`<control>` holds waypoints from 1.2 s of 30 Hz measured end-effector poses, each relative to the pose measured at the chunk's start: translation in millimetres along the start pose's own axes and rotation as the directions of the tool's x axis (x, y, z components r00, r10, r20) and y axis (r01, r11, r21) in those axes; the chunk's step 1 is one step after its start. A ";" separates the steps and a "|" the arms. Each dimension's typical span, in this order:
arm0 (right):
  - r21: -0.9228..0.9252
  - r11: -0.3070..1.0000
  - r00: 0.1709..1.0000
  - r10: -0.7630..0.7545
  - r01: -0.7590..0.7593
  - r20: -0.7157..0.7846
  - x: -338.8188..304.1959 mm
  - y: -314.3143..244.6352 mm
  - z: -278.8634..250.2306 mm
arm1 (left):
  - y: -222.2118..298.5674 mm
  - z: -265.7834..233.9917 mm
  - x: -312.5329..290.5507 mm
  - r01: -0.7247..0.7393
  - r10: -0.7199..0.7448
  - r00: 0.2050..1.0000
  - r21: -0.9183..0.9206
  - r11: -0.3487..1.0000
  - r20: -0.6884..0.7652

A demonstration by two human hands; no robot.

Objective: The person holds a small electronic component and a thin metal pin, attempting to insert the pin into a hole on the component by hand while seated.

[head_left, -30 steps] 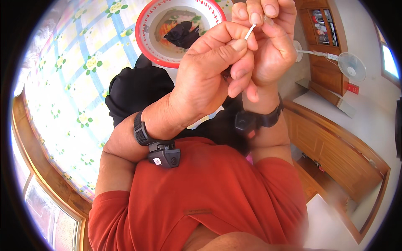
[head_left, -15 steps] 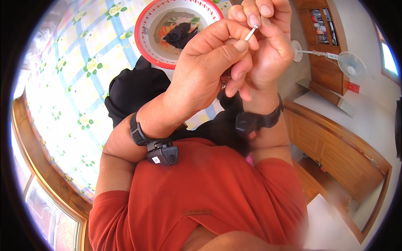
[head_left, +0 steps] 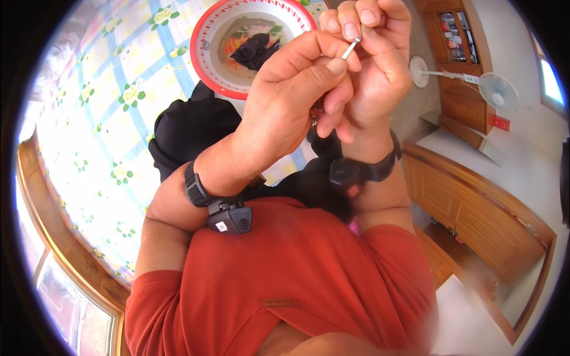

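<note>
A thin, short white stick point(head_left: 350, 49) with a greyish upper end slants between my hands; its exact kind is too small to tell. My left hand point(head_left: 291, 89) is closed, pinching the stick's lower part between thumb and forefinger. My right hand point(head_left: 380, 77), palm toward me, has its fingers curled, and the fingertips close on the stick's upper end. Both hands are raised close together, just right of a red-rimmed white basin point(head_left: 205, 74). Inside the basin, a dark wet cloth point(head_left: 255, 51) lies in shallow water. Black bands with small devices circle both wrists.
A flowered, checked cloth point(head_left: 107, 124) covers the surface at left, with a wooden edge and window beyond it. Black fabric point(head_left: 193, 130) lies below the basin. To the right are a white fan point(head_left: 499, 93), a wooden cabinet point(head_left: 463, 89) and a wooden panel point(head_left: 475, 207).
Both hands have shifted very slightly left, with the stick still between them. The basin and the cloth in it look the same.
</note>
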State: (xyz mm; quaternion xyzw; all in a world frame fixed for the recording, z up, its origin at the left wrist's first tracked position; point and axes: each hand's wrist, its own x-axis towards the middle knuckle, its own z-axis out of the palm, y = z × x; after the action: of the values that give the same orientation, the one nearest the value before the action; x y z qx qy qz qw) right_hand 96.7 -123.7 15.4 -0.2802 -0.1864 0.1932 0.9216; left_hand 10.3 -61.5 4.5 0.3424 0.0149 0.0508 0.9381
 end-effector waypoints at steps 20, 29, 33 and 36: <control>0.210 0.976 0.991 0.026 -0.054 0.132 2.9 -4.3 -32.6 | -3.9 -6.6 8.0 -0.158 0.177 0.982 -0.218 0.963 0.069; 0.285 0.951 0.984 0.080 -0.123 0.156 0.1 -14.1 -23.5 | 1.2 -3.1 7.2 0.018 -0.014 0.991 0.028 0.999 -0.130; 0.224 0.969 0.985 0.065 -0.100 0.158 1.8 -15.3 -24.9 | 0.2 0.2 5.7 0.015 -0.007 0.993 0.064 0.998 -0.122; 0.161 0.984 0.983 0.043 -0.072 0.179 3.4 -14.4 -32.2 | -0.6 1.8 4.6 -0.006 0.017 0.993 0.097 0.995 -0.113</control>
State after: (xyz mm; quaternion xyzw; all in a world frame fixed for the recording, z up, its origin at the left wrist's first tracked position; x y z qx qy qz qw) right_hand 117.8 -147.5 -0.3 -0.1893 -0.2417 0.2586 0.9159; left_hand 15.1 -62.6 5.5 0.3840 0.0690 0.0748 0.9177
